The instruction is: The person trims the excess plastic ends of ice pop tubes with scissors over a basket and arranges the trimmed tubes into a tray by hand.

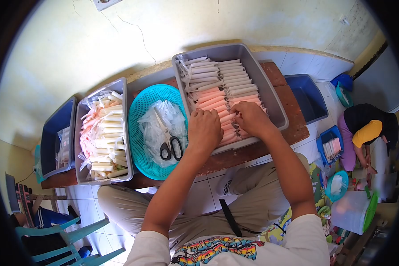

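Note:
Both my hands are over a grey tray (277, 113) filled with rows of slim plastic-wrapped ice pops. White ice pops (237, 80) lie in the back part and pink ice pops (212, 99) nearer to me. My left hand (205, 127) is closed, its fingers curled down at a pink ice pop; its fingertips are partly hidden. My right hand (251, 119) pinches at the other end of that pink ice pop, thumb against forefinger. To the left, a turquoise basket (139, 150) holds clear plastic wrappers (148, 126) with scissors (166, 137) on top.
A second grey tray (127, 155) of jumbled pink and cream ice pops stands left of the basket, beside a dark blue tray (53, 133). All rest on a wooden bench (292, 106). At right are a blue bin (306, 97) and a bending person (368, 128); a green chair (71, 237) is lower left.

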Available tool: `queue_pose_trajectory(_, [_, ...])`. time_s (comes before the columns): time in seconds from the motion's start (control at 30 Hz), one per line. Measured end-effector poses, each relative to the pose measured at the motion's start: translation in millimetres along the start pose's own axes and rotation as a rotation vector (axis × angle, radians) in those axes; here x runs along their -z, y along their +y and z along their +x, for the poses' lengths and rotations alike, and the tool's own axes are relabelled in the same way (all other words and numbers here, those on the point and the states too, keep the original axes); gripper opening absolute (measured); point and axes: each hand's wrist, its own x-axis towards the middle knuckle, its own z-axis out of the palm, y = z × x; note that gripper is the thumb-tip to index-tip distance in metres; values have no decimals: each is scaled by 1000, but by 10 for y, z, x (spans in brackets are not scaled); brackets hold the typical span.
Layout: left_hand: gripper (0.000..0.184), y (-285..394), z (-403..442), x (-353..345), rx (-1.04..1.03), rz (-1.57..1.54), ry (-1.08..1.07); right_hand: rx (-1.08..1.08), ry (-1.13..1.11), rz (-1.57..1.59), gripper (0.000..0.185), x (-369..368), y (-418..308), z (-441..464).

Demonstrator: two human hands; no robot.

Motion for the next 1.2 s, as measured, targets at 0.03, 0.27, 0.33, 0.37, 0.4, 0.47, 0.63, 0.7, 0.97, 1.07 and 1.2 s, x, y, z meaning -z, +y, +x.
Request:
queue_pose_trajectory(0.03, [23,-3,1,14,5,-47,8,10,11,-8,23,-4,2,-3])
queue_pose_trajectory(0.27, [20,-58,-18,-13,-2,-276,230,95,70,-10,23,0,-6,-10])
queue_pose_trajectory(0.33, [21,-55,-27,4,-2,-431,365,104,45,50,23,7,-27,10])
queue_pose_trajectory(0.37, [21,-60,-24,-2,-2,-431,367,111,19,110,24,11,-41,18])
queue_pose_trajectory(0.4, [23,-71,-14,-10,-4,-520,414,113,21,108,24,15,-63,25])
queue_pose_trajectory(0.47, [24,-97,0,-21,-7,-607,464,101,24,186,25,24,-113,35])
queue_pose_trajectory(0.63, [29,-137,-1,30,51,-920,483,163,81,233,22,42,-179,26])
queue_pose_trajectory(0.7, [29,-150,-23,70,134,-1002,424,190,111,251,22,85,-267,16])
queue_pose_trajectory(0.97, [26,-299,-20,31,176,-1432,339,219,116,425,35,66,-542,1])
queue_pose_trajectory(1.07, [26,-324,-64,64,181,-1538,333,249,159,366,38,36,-646,22])
queue_pose_trajectory(1.2, [28,-365,-154,178,162,-1565,397,248,154,316,39,44,-837,65])
